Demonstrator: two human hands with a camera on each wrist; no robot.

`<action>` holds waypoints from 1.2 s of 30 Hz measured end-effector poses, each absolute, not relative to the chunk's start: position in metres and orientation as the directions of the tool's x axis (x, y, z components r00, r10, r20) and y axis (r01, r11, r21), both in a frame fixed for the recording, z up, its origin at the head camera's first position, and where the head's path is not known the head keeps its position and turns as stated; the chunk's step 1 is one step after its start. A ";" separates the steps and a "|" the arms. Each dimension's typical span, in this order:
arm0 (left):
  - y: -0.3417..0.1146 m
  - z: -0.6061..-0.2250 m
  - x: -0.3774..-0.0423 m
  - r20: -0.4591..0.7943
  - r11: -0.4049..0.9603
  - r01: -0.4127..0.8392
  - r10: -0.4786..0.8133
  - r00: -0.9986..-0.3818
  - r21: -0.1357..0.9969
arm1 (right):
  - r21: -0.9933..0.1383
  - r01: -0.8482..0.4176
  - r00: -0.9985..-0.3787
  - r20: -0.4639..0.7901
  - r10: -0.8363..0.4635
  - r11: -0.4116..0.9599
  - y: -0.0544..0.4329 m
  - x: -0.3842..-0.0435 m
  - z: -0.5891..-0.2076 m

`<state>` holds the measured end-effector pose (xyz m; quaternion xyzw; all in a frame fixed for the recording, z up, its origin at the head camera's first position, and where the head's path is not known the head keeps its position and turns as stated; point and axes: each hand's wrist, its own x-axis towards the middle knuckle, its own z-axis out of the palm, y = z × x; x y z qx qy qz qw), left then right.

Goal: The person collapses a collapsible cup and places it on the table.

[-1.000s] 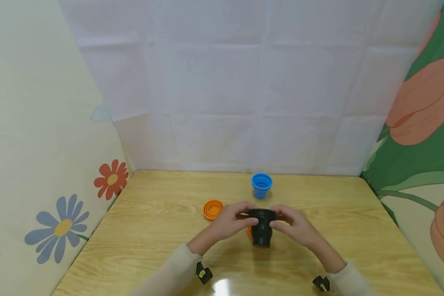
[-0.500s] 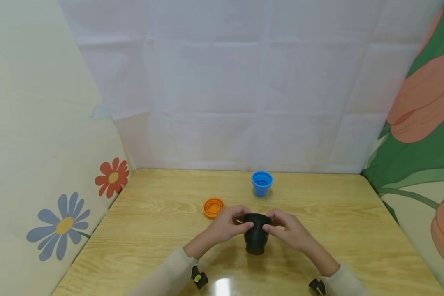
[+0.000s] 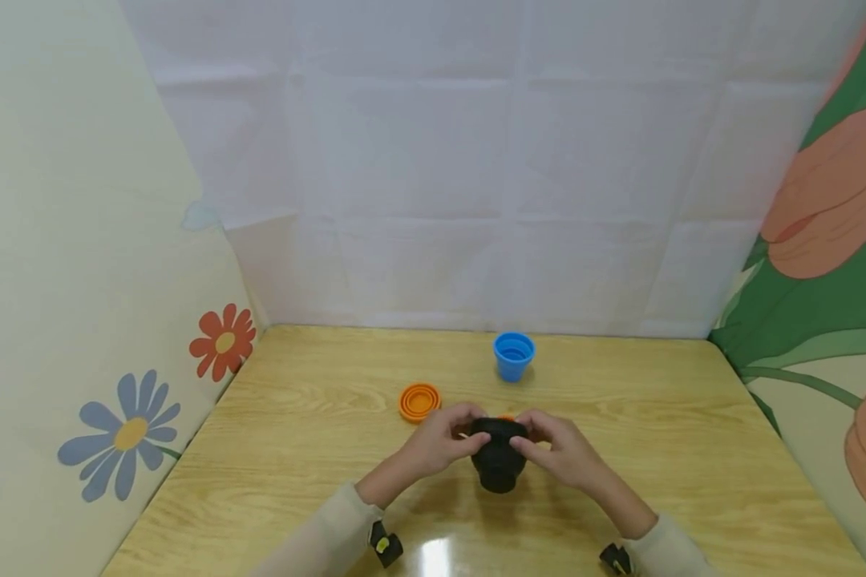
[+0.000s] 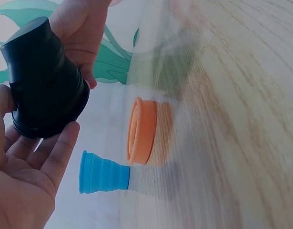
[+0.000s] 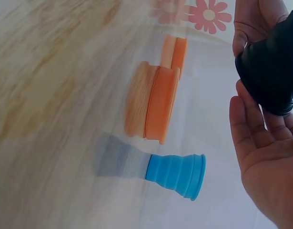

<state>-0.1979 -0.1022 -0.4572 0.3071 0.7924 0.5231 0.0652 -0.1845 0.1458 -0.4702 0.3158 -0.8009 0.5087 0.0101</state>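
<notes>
Both hands hold a black collapsible cup (image 3: 499, 463) by its upper part, off the table, with its wide rim up and its narrow base down. My left hand (image 3: 439, 441) grips the left side, thumb on the near face. From the right, my right hand (image 3: 559, 450) pinches the rim area the same way. In the left wrist view the cup's stepped wall (image 4: 41, 78) looks tilted, with bent-in rings. An orange collapsed cup (image 5: 161, 105) sits on the table behind the black cup, mostly hidden from the head view.
Another flattened orange cup (image 3: 419, 402) lies left of the hands. Farther back stands an expanded blue collapsible cup (image 3: 514, 357). The wooden table (image 3: 296, 449) meets a white cloth backdrop (image 3: 418, 160) behind, with flower-patterned cloths at both sides.
The black cup has moved slightly left and toward me, held by both hands. Its body looks shorter and its lower part more squeezed in than a second ago.
</notes>
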 end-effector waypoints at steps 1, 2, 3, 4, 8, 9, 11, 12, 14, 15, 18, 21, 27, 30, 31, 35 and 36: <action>-0.102 -0.457 -0.198 0.218 0.264 0.418 0.554 -0.803 0.869 | -0.805 -0.522 -0.798 0.342 -0.496 0.284 0.146 -0.185 -0.470; -0.103 -0.457 -0.197 0.217 0.267 0.418 0.552 -0.805 0.868 | -0.801 -0.526 -0.796 0.346 -0.497 0.285 0.146 -0.185 -0.470; -0.103 -0.457 -0.197 0.214 0.270 0.415 0.551 -0.807 0.869 | -0.798 -0.531 -0.793 0.350 -0.498 0.284 0.145 -0.185 -0.470; -0.103 -0.457 -0.196 0.208 0.272 0.409 0.551 -0.808 0.871 | -0.795 -0.535 -0.791 0.353 -0.500 0.285 0.145 -0.185 -0.469; -0.104 -0.459 -0.194 0.186 0.259 0.385 0.561 -0.806 0.886 | -0.781 -0.555 -0.780 0.369 -0.506 0.287 0.145 -0.184 -0.468; -0.104 -0.460 -0.194 0.182 0.249 0.377 0.565 -0.805 0.892 | -0.773 -0.564 -0.776 0.376 -0.506 0.290 0.145 -0.184 -0.467; -0.105 -0.461 -0.194 0.185 0.225 0.371 0.575 -0.797 0.901 | -0.757 -0.579 -0.771 0.388 -0.505 0.302 0.144 -0.183 -0.467; -0.105 -0.461 -0.194 0.186 0.213 0.367 0.578 -0.794 0.906 | -0.752 -0.583 -0.771 0.392 -0.503 0.308 0.144 -0.183 -0.466; -0.107 -0.461 -0.193 0.195 0.187 0.367 0.589 -0.784 0.911 | -0.744 -0.584 -0.775 0.392 -0.496 0.324 0.143 -0.182 -0.465; -0.107 -0.461 -0.193 0.198 0.177 0.367 0.593 -0.780 0.913 | -0.743 -0.582 -0.778 0.390 -0.493 0.331 0.142 -0.181 -0.465; -0.108 -0.460 -0.192 0.205 0.161 0.368 0.601 -0.773 0.916 | -0.745 -0.570 -0.789 0.378 -0.485 0.347 0.140 -0.180 -0.464; -0.108 -0.460 -0.191 0.196 0.177 0.364 0.594 -0.780 0.914 | -0.741 -0.573 -0.789 0.382 -0.481 0.351 0.139 -0.179 -0.465; -0.106 -0.458 -0.189 0.191 0.222 0.375 0.572 -0.798 0.900 | -0.754 -0.568 -0.794 0.395 -0.462 0.330 0.138 -0.181 -0.472; -0.106 -0.457 -0.187 0.220 0.237 0.409 0.559 -0.799 0.881 | -0.786 -0.535 -0.808 0.369 -0.459 0.309 0.139 -0.181 -0.472; -0.106 -0.456 -0.187 0.234 0.244 0.423 0.550 -0.801 0.873 | -0.803 -0.517 -0.813 0.353 -0.463 0.296 0.139 -0.181 -0.472; -0.105 -0.455 -0.185 0.285 0.268 0.458 0.498 -0.819 0.848 | -0.887 -0.420 -0.822 0.283 -0.493 0.192 0.141 -0.180 -0.469; -0.105 -0.455 -0.185 0.295 0.269 0.460 0.483 -0.824 0.846 | -0.906 -0.393 -0.822 0.269 -0.502 0.159 0.141 -0.180 -0.469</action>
